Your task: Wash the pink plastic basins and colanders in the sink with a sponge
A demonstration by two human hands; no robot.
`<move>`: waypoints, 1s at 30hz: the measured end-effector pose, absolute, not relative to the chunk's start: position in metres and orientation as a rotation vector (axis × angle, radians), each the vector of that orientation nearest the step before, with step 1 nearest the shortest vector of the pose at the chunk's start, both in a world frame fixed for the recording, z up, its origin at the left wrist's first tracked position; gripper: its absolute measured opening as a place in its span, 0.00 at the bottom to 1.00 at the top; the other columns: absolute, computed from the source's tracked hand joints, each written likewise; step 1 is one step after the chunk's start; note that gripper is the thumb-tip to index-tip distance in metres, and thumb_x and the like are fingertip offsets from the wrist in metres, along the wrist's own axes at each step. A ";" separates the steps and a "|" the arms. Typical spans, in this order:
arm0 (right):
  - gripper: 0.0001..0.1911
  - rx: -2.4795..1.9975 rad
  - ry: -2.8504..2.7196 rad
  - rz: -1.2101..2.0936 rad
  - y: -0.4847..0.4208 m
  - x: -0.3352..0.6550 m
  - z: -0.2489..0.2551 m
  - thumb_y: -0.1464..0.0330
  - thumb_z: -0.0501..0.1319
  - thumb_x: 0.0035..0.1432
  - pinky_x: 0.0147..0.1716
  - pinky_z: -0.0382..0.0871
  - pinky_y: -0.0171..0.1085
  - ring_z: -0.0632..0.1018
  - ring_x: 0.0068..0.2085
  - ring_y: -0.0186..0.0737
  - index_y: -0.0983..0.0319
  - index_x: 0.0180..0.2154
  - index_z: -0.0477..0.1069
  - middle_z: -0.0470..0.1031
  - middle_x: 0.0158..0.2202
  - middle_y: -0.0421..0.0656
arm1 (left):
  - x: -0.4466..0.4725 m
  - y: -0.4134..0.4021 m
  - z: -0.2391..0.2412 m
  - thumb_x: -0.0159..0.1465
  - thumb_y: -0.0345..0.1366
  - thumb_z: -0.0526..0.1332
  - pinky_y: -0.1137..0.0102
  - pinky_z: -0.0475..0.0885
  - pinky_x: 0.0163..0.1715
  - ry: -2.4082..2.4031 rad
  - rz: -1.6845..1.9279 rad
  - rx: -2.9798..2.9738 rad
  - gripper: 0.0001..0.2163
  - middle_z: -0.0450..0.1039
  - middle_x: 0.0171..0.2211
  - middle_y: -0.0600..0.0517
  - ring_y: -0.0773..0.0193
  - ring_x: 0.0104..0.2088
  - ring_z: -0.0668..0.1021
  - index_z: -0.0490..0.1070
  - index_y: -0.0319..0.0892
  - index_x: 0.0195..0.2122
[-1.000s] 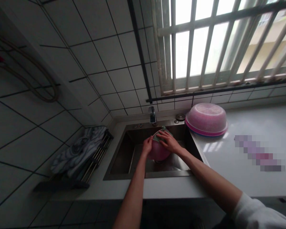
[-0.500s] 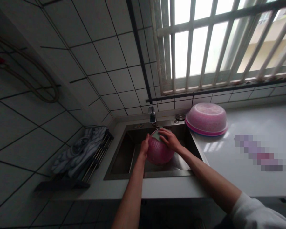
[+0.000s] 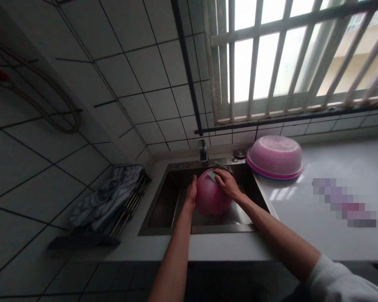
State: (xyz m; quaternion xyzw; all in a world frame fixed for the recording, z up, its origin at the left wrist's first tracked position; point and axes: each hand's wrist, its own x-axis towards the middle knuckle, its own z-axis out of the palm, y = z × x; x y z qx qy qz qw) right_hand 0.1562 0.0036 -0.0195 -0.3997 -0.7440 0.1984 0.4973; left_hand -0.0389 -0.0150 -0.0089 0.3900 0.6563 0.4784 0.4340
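A pink mesh basket is tilted inside the stainless-steel sink. My left hand is closed on its left edge, with the thumb pointing up. My right hand presses a pale green cloth against the basket's upper side. Part of the cloth shows beyond the knuckles, over the back of the sink. My right palm hides the rest of it. Behind the basket stands the faucet; whether water runs is not visible.
Upside down on the counter, right of the sink, lies a stack of pink baskets. A drain strainer sits by the sink's back corner. Left of the sink, a striped cloth hangs over a dark rack. A barred window rises behind.
My right hand and the cloth have shifted slightly over the basket's upper side, and more cloth now shows behind my fingers. My left hand keeps its hold. The view has moved slightly.
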 end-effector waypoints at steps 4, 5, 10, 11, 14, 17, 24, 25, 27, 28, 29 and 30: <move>0.19 -0.972 -1.807 0.507 0.012 0.163 -0.029 0.67 0.54 0.69 0.64 0.64 0.50 0.73 0.61 0.45 0.56 0.56 0.75 0.75 0.59 0.45 | -0.040 -0.015 -0.010 0.49 0.77 0.52 0.68 0.62 0.27 1.739 1.130 1.072 0.42 0.75 0.27 0.45 0.59 0.29 0.73 0.77 0.36 0.26; 0.19 -0.958 -1.825 0.475 0.011 0.162 -0.029 0.67 0.54 0.68 0.65 0.63 0.50 0.72 0.63 0.45 0.56 0.57 0.75 0.74 0.60 0.44 | -0.040 -0.015 -0.010 0.49 0.77 0.51 0.68 0.61 0.26 1.728 1.128 1.092 0.42 0.75 0.26 0.46 0.60 0.28 0.73 0.76 0.37 0.26; 0.22 -0.916 -1.948 0.435 0.001 0.155 -0.022 0.70 0.54 0.68 0.66 0.61 0.55 0.68 0.66 0.48 0.57 0.60 0.72 0.72 0.62 0.47 | -0.034 -0.018 -0.008 0.50 0.76 0.54 0.69 0.61 0.27 1.634 1.170 1.205 0.39 0.72 0.22 0.49 0.62 0.26 0.71 0.75 0.37 0.24; 0.22 -0.916 -1.957 0.433 -0.001 0.154 -0.020 0.71 0.54 0.68 0.67 0.60 0.56 0.67 0.67 0.49 0.57 0.61 0.71 0.71 0.62 0.47 | -0.032 -0.018 -0.007 0.50 0.75 0.55 0.69 0.62 0.27 1.623 1.189 1.213 0.39 0.72 0.22 0.49 0.62 0.26 0.72 0.75 0.37 0.24; 0.23 -0.878 -2.001 0.373 -0.008 0.148 -0.015 0.72 0.54 0.68 0.68 0.53 0.61 0.63 0.69 0.51 0.56 0.61 0.71 0.70 0.63 0.47 | -0.026 -0.019 -0.001 0.52 0.73 0.57 0.68 0.66 0.31 1.586 1.229 1.191 0.37 0.75 0.23 0.47 0.58 0.30 0.75 0.77 0.36 0.27; 0.22 -0.735 -2.127 0.346 -0.018 0.138 -0.011 0.74 0.54 0.68 0.69 0.54 0.56 0.66 0.67 0.49 0.57 0.59 0.72 0.72 0.62 0.47 | -0.022 -0.018 0.002 0.57 0.67 0.59 0.65 0.70 0.40 1.531 1.266 1.188 0.32 0.79 0.29 0.44 0.53 0.38 0.79 0.79 0.36 0.31; 0.20 -0.856 -2.020 0.400 -0.015 0.144 -0.013 0.77 0.53 0.65 0.56 0.72 0.44 0.75 0.55 0.45 0.60 0.55 0.73 0.70 0.60 0.50 | -0.019 -0.017 -0.005 0.64 0.49 0.59 0.64 0.70 0.51 1.343 1.252 1.390 0.17 0.80 0.43 0.43 0.55 0.46 0.78 0.77 0.39 0.40; 0.18 -0.884 -2.013 0.376 -0.013 0.145 -0.014 0.76 0.54 0.65 0.55 0.72 0.44 0.76 0.53 0.45 0.60 0.52 0.74 0.73 0.57 0.50 | -0.019 -0.016 -0.006 0.64 0.47 0.58 0.65 0.70 0.51 1.323 1.248 1.425 0.16 0.80 0.43 0.44 0.56 0.46 0.78 0.77 0.40 0.40; 0.15 -0.889 -2.057 0.324 -0.013 0.143 -0.015 0.74 0.56 0.65 0.55 0.72 0.45 0.76 0.52 0.46 0.60 0.49 0.76 0.76 0.51 0.48 | -0.022 -0.015 -0.005 0.63 0.43 0.56 0.65 0.71 0.49 1.392 1.253 1.456 0.13 0.79 0.40 0.46 0.58 0.43 0.78 0.76 0.40 0.37; 0.14 -0.865 -2.101 0.299 -0.014 0.140 -0.016 0.74 0.57 0.65 0.56 0.71 0.45 0.75 0.52 0.46 0.59 0.49 0.77 0.77 0.50 0.47 | -0.025 -0.014 -0.004 0.62 0.41 0.56 0.65 0.71 0.49 1.472 1.262 1.454 0.12 0.79 0.38 0.46 0.58 0.42 0.78 0.75 0.41 0.35; 0.15 -0.820 -2.156 0.276 -0.017 0.137 -0.016 0.73 0.58 0.65 0.57 0.70 0.45 0.75 0.53 0.46 0.59 0.50 0.77 0.77 0.51 0.47 | -0.027 -0.013 -0.003 0.62 0.40 0.56 0.66 0.71 0.49 1.560 1.273 1.439 0.11 0.79 0.37 0.47 0.58 0.41 0.78 0.75 0.41 0.34; 0.15 -0.758 -2.217 0.256 -0.019 0.133 -0.017 0.74 0.58 0.65 0.59 0.68 0.46 0.74 0.56 0.47 0.58 0.51 0.77 0.76 0.53 0.46 | -0.030 -0.012 -0.002 0.61 0.39 0.56 0.66 0.71 0.48 1.637 1.282 1.414 0.10 0.79 0.37 0.47 0.57 0.42 0.79 0.75 0.41 0.33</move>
